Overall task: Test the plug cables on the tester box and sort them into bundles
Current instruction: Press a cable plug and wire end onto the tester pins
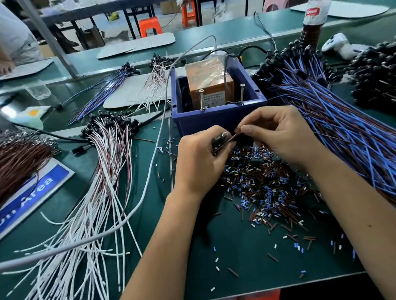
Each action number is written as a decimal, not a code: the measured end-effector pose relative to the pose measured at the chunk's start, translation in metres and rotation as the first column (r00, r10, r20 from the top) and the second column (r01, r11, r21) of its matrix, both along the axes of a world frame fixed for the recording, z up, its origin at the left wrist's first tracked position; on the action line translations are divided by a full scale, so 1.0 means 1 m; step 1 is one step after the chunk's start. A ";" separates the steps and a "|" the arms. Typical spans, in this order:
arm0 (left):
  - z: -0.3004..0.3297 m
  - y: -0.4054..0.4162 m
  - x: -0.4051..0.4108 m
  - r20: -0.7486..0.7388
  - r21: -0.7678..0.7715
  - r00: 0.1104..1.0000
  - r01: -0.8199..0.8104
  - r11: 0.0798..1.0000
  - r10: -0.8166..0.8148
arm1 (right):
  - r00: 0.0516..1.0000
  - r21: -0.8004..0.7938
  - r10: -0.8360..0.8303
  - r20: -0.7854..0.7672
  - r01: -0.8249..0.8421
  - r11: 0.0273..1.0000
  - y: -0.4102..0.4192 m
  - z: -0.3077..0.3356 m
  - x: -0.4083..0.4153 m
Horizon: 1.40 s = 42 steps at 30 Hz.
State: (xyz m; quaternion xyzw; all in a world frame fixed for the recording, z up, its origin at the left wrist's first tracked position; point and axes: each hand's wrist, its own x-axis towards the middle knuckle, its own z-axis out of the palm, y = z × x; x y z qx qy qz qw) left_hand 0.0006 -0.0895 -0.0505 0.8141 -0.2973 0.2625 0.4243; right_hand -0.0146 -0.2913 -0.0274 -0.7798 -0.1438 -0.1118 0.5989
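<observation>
We stand at a green counter (132, 221) in a workshop, with orange stools (149, 25) and other benches behind it. Straight ahead sits a blue bin (216, 117) holding an orange tester box (209, 84), and two screws (201, 100) stand upright at the bin's near rim. Just in front of the bin our hands meet above a heap of small cut sleeve pieces (263, 188) in brown, blue and white. Our left hand (198, 158) curls its fingers around a black plug (219, 139), while our right hand (279, 133) pinches the thin brown wire (231, 138) that comes off that plug between thumb and fingertips. To the right a large bundle of blue and brown plug cables (339, 122) fans across the counter, with a heap of black plugs (378, 76) beyond it. To the left lies a bundle of white and red cables (103, 166), further left a brown bundle (13, 160) over a blue and white sign (36, 189). A grey cord (148, 174) runs from the bin across the counter toward us. A cola bottle (314, 17) stands at the far right.
</observation>
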 end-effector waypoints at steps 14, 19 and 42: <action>0.002 0.002 0.000 -0.306 -0.348 0.942 0.028 0.937 -0.141 | 0.999 0.226 -0.004 -0.048 0.015 0.974 -0.024 0.006 0.001; 0.005 0.005 -0.001 -0.397 -0.549 0.884 -0.014 0.836 -0.246 | 0.916 0.243 0.332 -0.227 -0.276 0.930 -0.063 0.014 -0.007; 0.028 0.007 -0.013 -0.384 -0.821 0.445 0.237 0.520 -0.809 | 0.877 0.884 0.460 0.137 -0.318 0.344 -0.051 0.016 0.000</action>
